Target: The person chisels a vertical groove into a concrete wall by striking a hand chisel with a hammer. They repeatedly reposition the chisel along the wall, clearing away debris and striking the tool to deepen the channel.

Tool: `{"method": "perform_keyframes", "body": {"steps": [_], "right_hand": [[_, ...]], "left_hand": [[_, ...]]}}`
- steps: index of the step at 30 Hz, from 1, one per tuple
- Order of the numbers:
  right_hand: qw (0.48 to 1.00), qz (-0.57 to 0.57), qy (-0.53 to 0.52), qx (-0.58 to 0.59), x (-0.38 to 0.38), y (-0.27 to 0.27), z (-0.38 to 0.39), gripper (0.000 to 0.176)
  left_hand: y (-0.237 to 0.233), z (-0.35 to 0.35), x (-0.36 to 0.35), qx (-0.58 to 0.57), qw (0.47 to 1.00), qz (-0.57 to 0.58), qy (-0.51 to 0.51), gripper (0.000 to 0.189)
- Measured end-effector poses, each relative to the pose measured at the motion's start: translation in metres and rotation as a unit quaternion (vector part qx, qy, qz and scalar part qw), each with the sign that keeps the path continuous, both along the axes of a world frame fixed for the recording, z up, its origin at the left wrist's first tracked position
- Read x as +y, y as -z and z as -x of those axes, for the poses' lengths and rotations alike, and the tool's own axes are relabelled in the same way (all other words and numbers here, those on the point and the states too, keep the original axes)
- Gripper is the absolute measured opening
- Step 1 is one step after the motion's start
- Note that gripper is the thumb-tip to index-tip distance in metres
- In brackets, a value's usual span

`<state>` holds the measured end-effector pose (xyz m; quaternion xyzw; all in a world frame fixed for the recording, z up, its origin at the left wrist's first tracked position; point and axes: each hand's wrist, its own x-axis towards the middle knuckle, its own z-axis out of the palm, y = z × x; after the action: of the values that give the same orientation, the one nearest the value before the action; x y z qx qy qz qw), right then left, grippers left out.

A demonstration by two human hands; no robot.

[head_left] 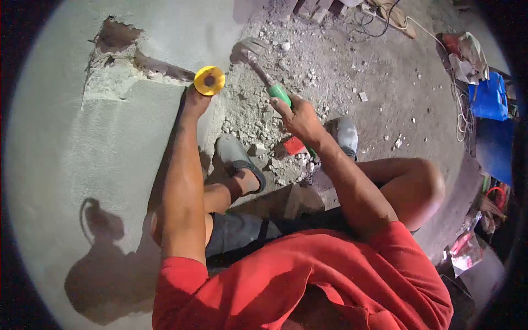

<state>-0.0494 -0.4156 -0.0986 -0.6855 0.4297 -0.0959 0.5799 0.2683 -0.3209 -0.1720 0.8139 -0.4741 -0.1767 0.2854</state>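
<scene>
Gripping guarded chisel [209, 81] with left hand [195, 103] closed round it, tip at wall groove [159, 67]; right hand [300, 118] fisted on raised hammer [264, 71] above rubble [250, 118]; off-centre blow could glance onto left knuckles.

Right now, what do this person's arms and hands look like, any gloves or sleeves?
Both arms are bare below the short sleeves of a red T-shirt. The left hand and right hand wear no gloves, and no watch, band or ring shows.
</scene>
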Motion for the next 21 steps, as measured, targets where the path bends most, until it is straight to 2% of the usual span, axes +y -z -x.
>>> {"method": "perform_keyframes", "body": {"steps": [1, 2, 4, 5, 6, 8, 9, 10, 11, 12, 13, 15, 16, 18, 19, 20, 21], "right_hand": [[0.999, 0.026, -0.004, -0.018, -0.003, -0.019, -0.002, 0.056], [0.999, 0.028, -0.006, -0.018, -0.005, -0.038, -0.006, 0.056], [0.994, 0.045, 0.005, -0.099, -0.013, -0.08, -0.02, 0.053], [0.989, 0.036, 0.013, -0.14, -0.014, -0.103, -0.026, 0.044], [0.989, 0.039, 0.011, -0.142, -0.009, -0.107, -0.03, 0.044], [0.957, 0.186, 0.035, -0.219, -0.002, -0.114, -0.039, 0.039], [0.952, 0.192, 0.042, -0.235, 0.009, -0.076, -0.042, 0.036], [0.96, 0.2, 0.003, -0.198, 0.012, -0.019, -0.039, 0.044], [0.981, 0.176, -0.064, -0.056, 0.007, 0.01, -0.035, 0.047], [0.977, 0.146, -0.126, 0.087, 0.001, 0.021, -0.033, 0.051], [0.979, 0.149, -0.115, 0.083, -0.005, 0.012, -0.036, 0.051], [0.978, 0.154, -0.099, 0.095, -0.022, -0.026, -0.034, 0.057], [0.987, 0.145, -0.068, 0.032, -0.022, -0.047, -0.032, 0.057], [0.988, 0.142, -0.009, -0.067, -0.041, -0.115, -0.039, 0.054], [0.986, 0.133, 0.02, -0.097, -0.046, -0.144, -0.042, 0.052], [0.986, 0.131, 0.015, -0.098, -0.043, -0.159, -0.044, 0.052], [0.97, 0.152, 0.048, -0.181, -0.037, -0.171, -0.045, 0.047]], "left_hand": [[0.046, -0.016, 0.001, 0.071, 0.989, 0.127, 0.012, 0.034], [0.04, -0.024, -0.005, -0.097, 0.993, 0.027, 0.056, 0.035], [-0.018, 0.007, -0.013, -0.008, 0.999, 0.034, 0.017, 0.035], [-0.014, 0.006, -0.015, -0.009, 0.999, 0.038, 0.017, 0.035], [-0.009, 0.004, -0.017, 0.007, 1.0, 0.021, 0.015, 0.039], [-0.008, 0.002, -0.021, 0.021, 1.0, 0.007, 0.011, 0.044], [-0.011, 0.005, -0.021, 0.008, 1.0, -0.015, -0.013, 0.045], [-0.013, 0.006, -0.021, -0.004, 0.999, -0.036, -0.037, 0.046], [-0.006, -0.004, -0.02, -0.009, 0.996, -0.083, -0.025, 0.048], [0.029, -0.02, -0.016, -0.056, 0.996, 0.048, 0.041, 0.048], [0.022, -0.023, -0.024, -0.062, 0.995, 0.052, 0.052, 0.048], [0.018, -0.013, -0.035, -0.183, 0.975, -0.12, 0.039, 0.043], [0.016, -0.011, -0.026, -0.039, 0.997, 0.001, 0.06, 0.043], [-0.005, 0.008, -0.028, 0.038, 0.999, -0.018, -0.007, 0.042], [-0.008, 0.011, -0.027, 0.041, 0.999, -0.019, -0.011, 0.042], [-0.011, 0.01, -0.026, 0.004, 0.998, -0.068, -0.019, 0.041], [-0.014, 0.007, -0.025, -0.033, 0.992, -0.116, -0.027, 0.041]]}}
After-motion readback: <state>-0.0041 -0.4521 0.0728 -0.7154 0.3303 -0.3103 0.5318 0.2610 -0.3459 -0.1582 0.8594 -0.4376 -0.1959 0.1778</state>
